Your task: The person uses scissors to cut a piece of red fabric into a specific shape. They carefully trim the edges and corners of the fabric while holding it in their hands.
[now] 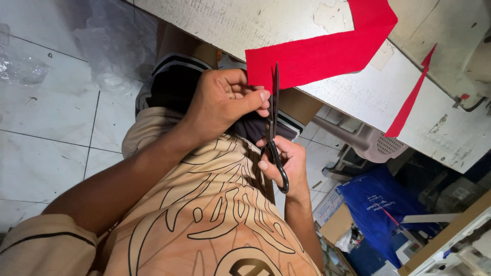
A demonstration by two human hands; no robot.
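Note:
A wide red fabric strip (322,53) lies bent over a worn white table (240,20), its end hanging off the table edge toward my lap. My left hand (225,99) pinches that hanging end between thumb and fingers. My right hand (286,163) grips the handles of black scissors (274,117). Their blades point up and meet the fabric's cut end right beside my left fingers. Whether the blades are apart is hard to tell, since I see them edge-on.
A thin red fabric sliver (410,102) lies farther along the table. A white machine (475,61) sits at the far right. Below the table are a grey plastic stool (371,142), a blue bag (378,204) and cardboard. Clear plastic (112,46) lies on the tiled floor.

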